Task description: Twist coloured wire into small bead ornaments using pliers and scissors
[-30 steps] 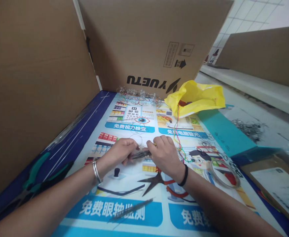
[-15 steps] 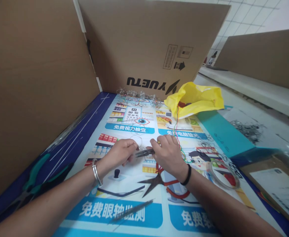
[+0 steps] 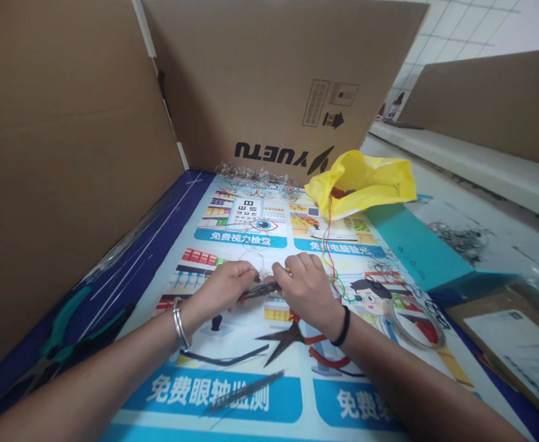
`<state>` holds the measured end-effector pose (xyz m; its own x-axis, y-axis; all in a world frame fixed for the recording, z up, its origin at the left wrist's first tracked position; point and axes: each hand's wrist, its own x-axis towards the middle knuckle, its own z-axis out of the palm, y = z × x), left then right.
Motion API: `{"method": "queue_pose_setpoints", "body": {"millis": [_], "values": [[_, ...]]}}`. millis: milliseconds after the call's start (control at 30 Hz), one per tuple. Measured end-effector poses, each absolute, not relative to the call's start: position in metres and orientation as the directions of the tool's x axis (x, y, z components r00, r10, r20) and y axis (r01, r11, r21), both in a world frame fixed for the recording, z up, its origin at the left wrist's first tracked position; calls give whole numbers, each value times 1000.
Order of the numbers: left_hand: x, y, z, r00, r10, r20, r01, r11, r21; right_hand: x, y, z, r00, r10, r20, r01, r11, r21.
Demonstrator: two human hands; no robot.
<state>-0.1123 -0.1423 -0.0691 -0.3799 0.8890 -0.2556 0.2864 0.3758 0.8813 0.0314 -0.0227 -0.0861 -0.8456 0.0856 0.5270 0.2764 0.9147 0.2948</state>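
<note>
Left of the pliers (image 3: 261,290), the left hand (image 3: 226,285) pinches wire (image 3: 263,264); right, the right hand (image 3: 310,287) curls fingers round them; nearer, scissors (image 3: 288,341); beyond, roomy printed sheet (image 3: 239,237) towards the cardboard's (image 3: 279,80) lower edge.

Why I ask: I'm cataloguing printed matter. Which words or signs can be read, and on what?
"YUETU", upside down: cardboard panel.
Arrow: same panel.
"免费视力检查": sheet.
"免费电脑验光", partly covered: sheet.
"免费眼轴监测", partly covered: sheet.
"免费", line's end covered: sheet.
Rotated "E" signs: sheet's eye chart.
Too small or blurred: panel's boxed print, package label.
</note>
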Motion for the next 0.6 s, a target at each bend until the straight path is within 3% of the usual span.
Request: {"method": "queue_pose_setpoints", "body": {"millis": [600], "values": [[-112,-141,-67,-388,896,-215,370,366,854,31,-23,-87,-849,78,522,278,907,317]]}}
